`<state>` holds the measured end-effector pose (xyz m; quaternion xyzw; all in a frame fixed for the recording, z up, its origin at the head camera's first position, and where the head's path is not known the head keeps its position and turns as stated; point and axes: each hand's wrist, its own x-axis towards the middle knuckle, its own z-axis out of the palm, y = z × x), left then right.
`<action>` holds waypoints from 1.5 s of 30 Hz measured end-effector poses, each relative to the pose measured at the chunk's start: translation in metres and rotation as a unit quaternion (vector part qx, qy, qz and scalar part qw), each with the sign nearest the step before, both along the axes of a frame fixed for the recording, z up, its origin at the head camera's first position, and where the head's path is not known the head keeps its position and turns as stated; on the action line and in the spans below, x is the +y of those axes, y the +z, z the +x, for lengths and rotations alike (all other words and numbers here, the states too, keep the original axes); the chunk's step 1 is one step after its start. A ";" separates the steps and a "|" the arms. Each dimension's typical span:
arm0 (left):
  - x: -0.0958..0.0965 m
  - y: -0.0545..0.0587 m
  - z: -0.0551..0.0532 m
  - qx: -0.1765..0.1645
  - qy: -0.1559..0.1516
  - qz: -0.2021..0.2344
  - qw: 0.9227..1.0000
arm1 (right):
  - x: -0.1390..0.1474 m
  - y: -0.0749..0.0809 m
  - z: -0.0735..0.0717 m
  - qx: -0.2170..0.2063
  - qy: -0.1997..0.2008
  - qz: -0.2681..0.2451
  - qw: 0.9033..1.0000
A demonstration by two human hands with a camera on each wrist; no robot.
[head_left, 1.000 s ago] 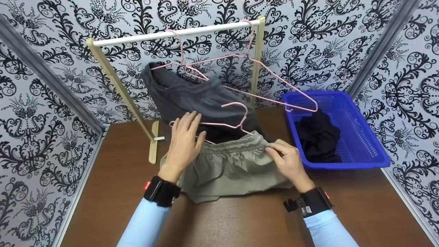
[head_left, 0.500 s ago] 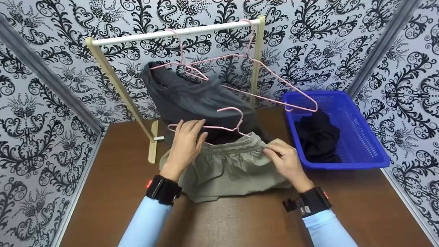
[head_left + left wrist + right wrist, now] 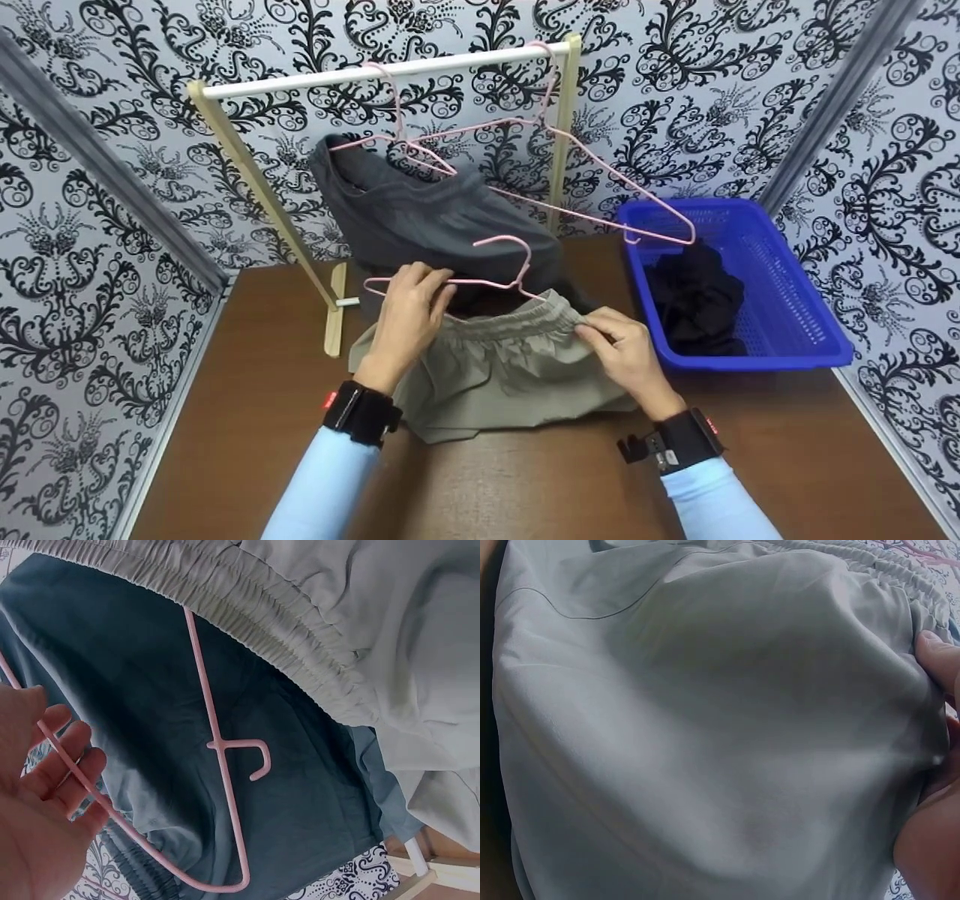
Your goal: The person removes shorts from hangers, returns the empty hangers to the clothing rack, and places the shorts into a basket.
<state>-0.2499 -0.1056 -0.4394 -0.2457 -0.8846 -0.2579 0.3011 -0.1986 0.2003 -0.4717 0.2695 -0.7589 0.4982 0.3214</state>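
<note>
Olive shorts point(image 3: 502, 375) with a gathered elastic waistband hang above the table, their waist towards the rack. One end of a pink hanger point(image 3: 480, 282) is inside the waistband; its hook and other end stick out. My left hand point(image 3: 411, 319) holds the hanger's free side, and in the left wrist view the fingers point(image 3: 75, 742) bend round the pink wire. With thumb and fingers, my right hand point(image 3: 622, 349) pinches the right end of the waistband. In the right wrist view the cloth fills most of the picture, and the thumb point(image 3: 936, 656) presses on its edge.
Behind the shorts stands a rack with a white rod point(image 3: 300, 84) and wooden posts. A dark grey shirt point(image 3: 420, 210) hangs there on a pink hanger, beside a bare pink hanger point(image 3: 622, 176). At right, a blue basket point(image 3: 795, 285) contains black cloth point(image 3: 697, 300).
The left hand's fingers, straighter before, have bent down over the hanger. The hanger's hook has dropped a little and shifted left. My right hand keeps its pinch on the waistband.
</note>
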 end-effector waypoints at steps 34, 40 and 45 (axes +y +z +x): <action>0.002 -0.005 0.003 0.039 -0.022 0.106 0.993 | 0.000 0.016 0.009 -0.044 -0.011 -0.014 0.999; -0.003 -0.003 0.006 0.046 -0.015 0.117 0.992 | 0.002 0.016 0.009 -0.041 -0.014 -0.030 0.999; -0.008 -0.001 0.007 0.047 -0.008 0.125 0.991 | 0.005 0.011 0.006 -0.040 -0.019 -0.044 0.998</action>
